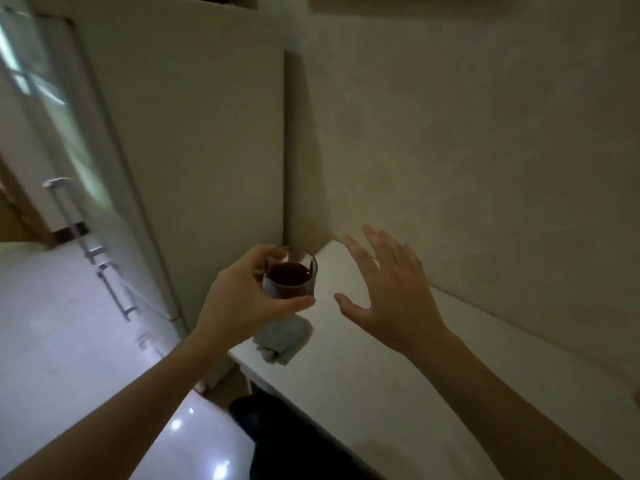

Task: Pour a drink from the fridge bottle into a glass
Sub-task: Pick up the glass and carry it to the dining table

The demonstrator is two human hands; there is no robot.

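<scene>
A small clear glass [290,276] holding dark red-brown drink is lifted above the left end of a white counter [381,375]. My left hand [242,299] grips it around the side, thumb below and fingers behind. Just to the right of the glass, my right hand [391,292] hovers over the counter with fingers spread and nothing in it. No bottle is in view.
A tall white fridge [194,150] with metal door handles [114,289] stands to the left of the counter, its doors closed. A crumpled grey-green cloth [282,341] lies on the counter's left edge below the glass. A beige wall runs behind the counter. Glossy floor lies lower left.
</scene>
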